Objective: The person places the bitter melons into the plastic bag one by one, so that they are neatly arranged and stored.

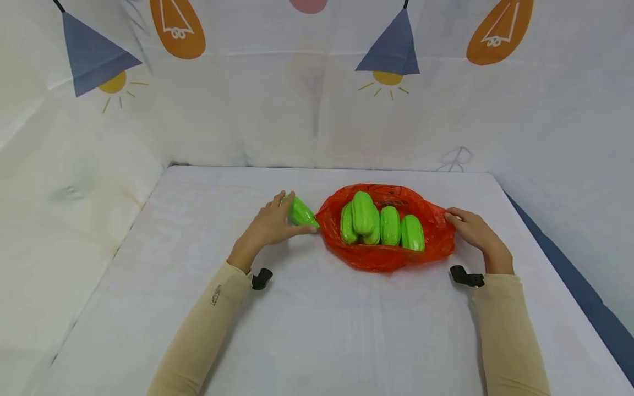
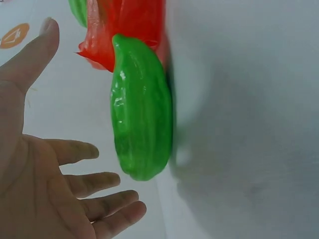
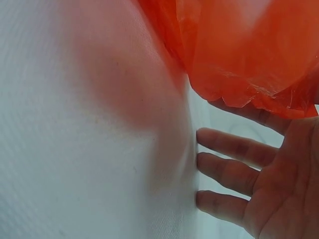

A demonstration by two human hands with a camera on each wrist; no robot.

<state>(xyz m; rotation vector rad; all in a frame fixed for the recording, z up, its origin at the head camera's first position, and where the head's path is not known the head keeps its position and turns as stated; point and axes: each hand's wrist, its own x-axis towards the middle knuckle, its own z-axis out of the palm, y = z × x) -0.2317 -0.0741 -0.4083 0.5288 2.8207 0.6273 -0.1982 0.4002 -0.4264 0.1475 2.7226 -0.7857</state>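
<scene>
A glossy green pepper [image 2: 142, 109], ridged and tapered, lies on the white surface just left of the red plastic bag [image 1: 383, 259]; its narrow tip is against the bag. Around that pepper my left hand [image 1: 269, 223] is spread, thumb and fingers apart, and the left wrist view shows a gap between hand and pepper. Several more green peppers [image 1: 390, 225] sit inside the open-mouthed bag. At the bag's right edge my right hand [image 1: 473, 228] pinches the rim. In the right wrist view its index finger goes behind the red plastic [image 3: 239, 59], with the other fingers extended below.
A white-covered table [image 1: 307, 330] carries everything. Behind it hangs a white curtain [image 1: 277, 110] printed with lamps and bulbs. Dark blue cloth [image 1: 569, 269] shows past the right edge. A black wrist mount [image 1: 261, 279] sticks out from the left sleeve, another [image 1: 466, 276] from the right.
</scene>
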